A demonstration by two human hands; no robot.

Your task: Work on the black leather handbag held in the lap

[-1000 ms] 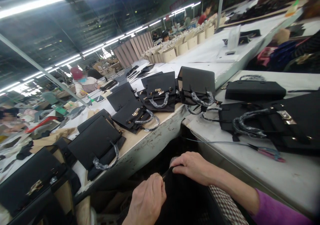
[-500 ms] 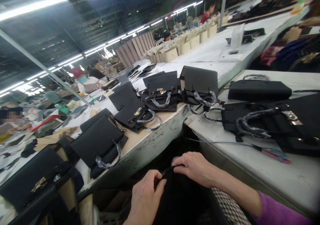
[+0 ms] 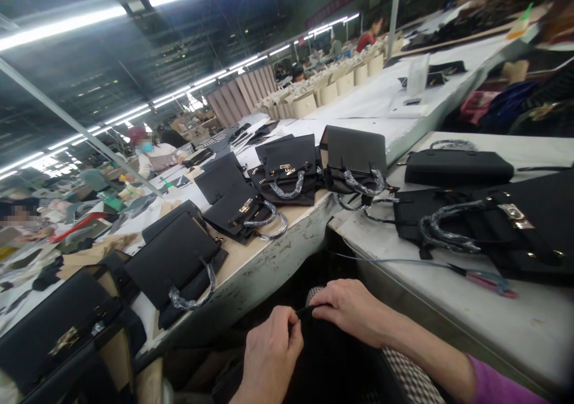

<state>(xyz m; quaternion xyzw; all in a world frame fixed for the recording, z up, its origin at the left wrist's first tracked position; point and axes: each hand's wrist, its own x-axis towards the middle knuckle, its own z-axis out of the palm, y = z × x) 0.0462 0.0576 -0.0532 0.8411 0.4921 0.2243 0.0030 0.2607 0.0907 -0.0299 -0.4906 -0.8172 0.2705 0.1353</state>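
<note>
Black fabric (image 3: 329, 350) hangs over my lap, its upper edge drawn into a line between my two hands. My left hand (image 3: 274, 347) is closed on that edge, thumb against the bent fingers. A short way to the right, my right hand (image 3: 352, 309) pinches the same edge from above. The lower part of the fabric is dark and runs out of the picture, so its full shape cannot be made out. Beneath it shows a checked cloth (image 3: 410, 371) over my legs.
Black handbags (image 3: 173, 257) with plastic-wrapped handles line the bench edge (image 3: 264, 266) ahead. On the right table (image 3: 533, 326) lie more black handbags (image 3: 452, 207) and pink-handled snips (image 3: 491, 284). A masked co-worker (image 3: 155, 153) sits beyond the bench.
My left hand has moved slightly up and right, closer to the right hand, and its thumb and fingers have closed together. The right hand still pinches the fabric edge.
</note>
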